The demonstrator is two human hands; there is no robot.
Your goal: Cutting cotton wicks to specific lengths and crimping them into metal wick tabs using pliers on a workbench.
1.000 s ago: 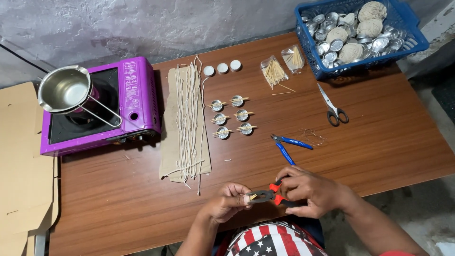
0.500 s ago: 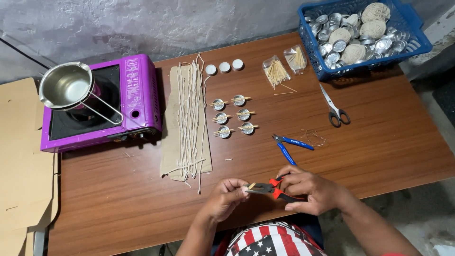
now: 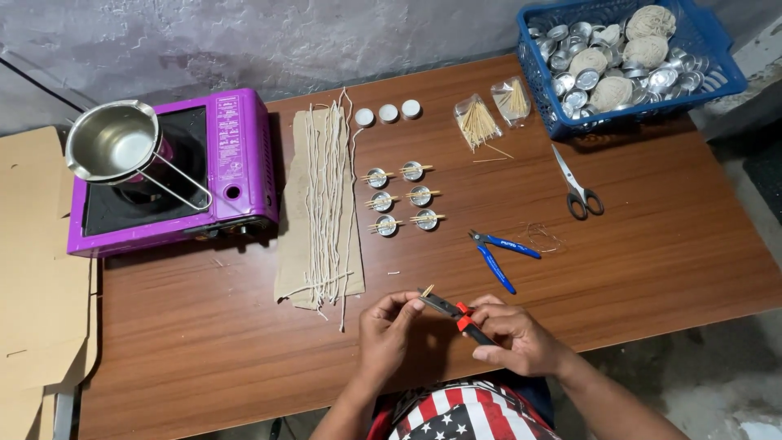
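Both hands (image 3: 456, 330) around red-handled pliers (image 3: 456, 312), near table edge (image 3: 244, 358).

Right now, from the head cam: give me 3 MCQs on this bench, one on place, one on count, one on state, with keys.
1. Where do the scissors lie?
A. on the stove
B. on the table below the blue basket
C. in the basket

2. How many small metal cups with sticks laid across stand in the grid?
A. three
B. six
C. nine

3. What does the right hand hold?
A. red-handled pliers
B. scissors
C. nothing

Key: 1 B, they rest on bare wood just under the basket. 2 B, two columns of three. 3 A, fingers wrap the red handles while the left hand steadies the tip.
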